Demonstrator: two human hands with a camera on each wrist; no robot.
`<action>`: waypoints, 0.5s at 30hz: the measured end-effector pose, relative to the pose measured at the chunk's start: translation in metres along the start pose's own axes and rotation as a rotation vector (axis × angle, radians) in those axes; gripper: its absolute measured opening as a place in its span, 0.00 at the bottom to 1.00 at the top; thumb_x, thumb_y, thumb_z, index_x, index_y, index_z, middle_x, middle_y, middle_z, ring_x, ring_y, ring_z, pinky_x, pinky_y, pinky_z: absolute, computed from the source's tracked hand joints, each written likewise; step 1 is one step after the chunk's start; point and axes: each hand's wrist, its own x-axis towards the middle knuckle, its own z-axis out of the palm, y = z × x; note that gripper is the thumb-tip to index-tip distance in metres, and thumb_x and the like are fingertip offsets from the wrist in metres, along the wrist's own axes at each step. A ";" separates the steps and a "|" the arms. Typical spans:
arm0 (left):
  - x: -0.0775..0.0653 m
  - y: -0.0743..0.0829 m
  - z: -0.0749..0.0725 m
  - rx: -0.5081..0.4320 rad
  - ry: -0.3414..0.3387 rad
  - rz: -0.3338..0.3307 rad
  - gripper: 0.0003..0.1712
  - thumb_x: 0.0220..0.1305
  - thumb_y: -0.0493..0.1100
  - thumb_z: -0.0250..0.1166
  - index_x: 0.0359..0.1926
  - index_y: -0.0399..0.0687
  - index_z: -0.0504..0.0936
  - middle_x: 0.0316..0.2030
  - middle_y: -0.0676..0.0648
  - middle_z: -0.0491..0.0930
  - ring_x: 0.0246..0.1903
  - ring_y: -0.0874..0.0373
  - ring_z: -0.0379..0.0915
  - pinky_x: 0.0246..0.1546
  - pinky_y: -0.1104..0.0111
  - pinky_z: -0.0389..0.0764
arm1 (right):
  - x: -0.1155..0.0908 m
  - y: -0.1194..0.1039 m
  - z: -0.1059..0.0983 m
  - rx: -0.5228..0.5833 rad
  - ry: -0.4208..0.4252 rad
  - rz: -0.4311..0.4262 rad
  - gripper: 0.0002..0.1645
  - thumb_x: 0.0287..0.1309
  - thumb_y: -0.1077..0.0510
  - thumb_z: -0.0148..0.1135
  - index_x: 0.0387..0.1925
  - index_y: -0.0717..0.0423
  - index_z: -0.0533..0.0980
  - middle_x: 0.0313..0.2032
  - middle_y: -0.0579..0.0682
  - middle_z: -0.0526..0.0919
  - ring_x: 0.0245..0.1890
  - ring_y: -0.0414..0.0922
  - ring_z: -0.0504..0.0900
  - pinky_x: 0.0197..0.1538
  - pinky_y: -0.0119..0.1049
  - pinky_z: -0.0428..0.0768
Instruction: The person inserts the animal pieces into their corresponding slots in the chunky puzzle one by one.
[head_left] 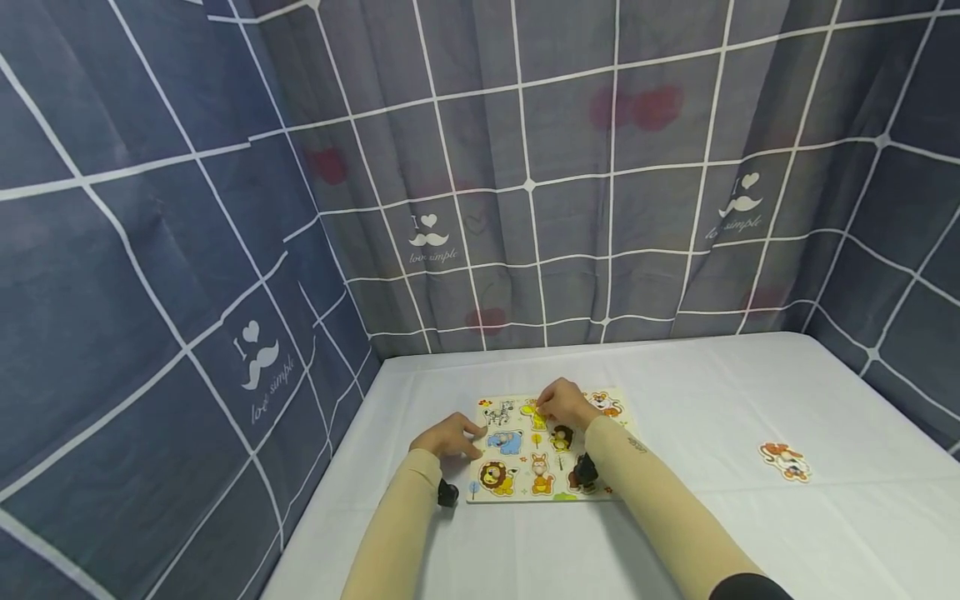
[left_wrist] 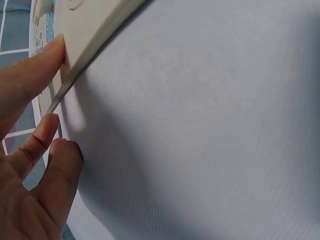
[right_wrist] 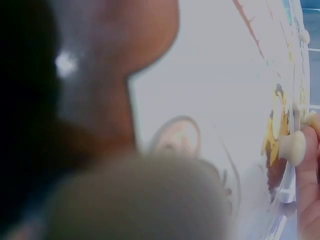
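A wooden animal peg puzzle board lies on the white table. My right hand reaches over its back row, thumb and fingertips pinching a yellow animal puzzle piece. At the board's left edge is my left hand; in the left wrist view a fingertip rests on the board's top face, with other fingers beside the edge. Zebra, blue elephant, lion and kangaroo pieces sit on the board. My right wrist hides part of the front right corner.
One loose animal piece lies on the table to the right of the board. The white tablecloth spreads around it. Dark grey-blue checked curtains hang behind and at the sides. Round pegs stick up from the pieces.
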 end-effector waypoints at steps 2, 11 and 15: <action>0.000 0.000 0.000 0.001 0.000 0.005 0.29 0.51 0.38 0.78 0.57 0.52 0.84 0.62 0.41 0.73 0.50 0.50 0.71 0.65 0.49 0.71 | 0.000 -0.001 0.000 0.000 0.010 -0.008 0.08 0.60 0.68 0.64 0.40 0.67 0.85 0.30 0.56 0.87 0.25 0.42 0.79 0.30 0.33 0.80; 0.001 -0.001 0.001 0.007 0.000 -0.028 0.29 0.51 0.38 0.77 0.57 0.52 0.84 0.63 0.41 0.73 0.50 0.50 0.70 0.65 0.49 0.70 | -0.001 -0.007 0.000 -0.068 0.013 -0.049 0.08 0.60 0.71 0.63 0.39 0.68 0.85 0.34 0.56 0.88 0.26 0.42 0.80 0.31 0.33 0.79; 0.001 -0.001 0.000 0.006 -0.002 -0.007 0.29 0.51 0.39 0.77 0.57 0.52 0.84 0.63 0.40 0.74 0.48 0.51 0.71 0.64 0.49 0.71 | 0.000 -0.010 -0.001 -0.093 0.014 -0.045 0.07 0.59 0.71 0.62 0.37 0.67 0.86 0.33 0.56 0.87 0.24 0.42 0.77 0.30 0.31 0.77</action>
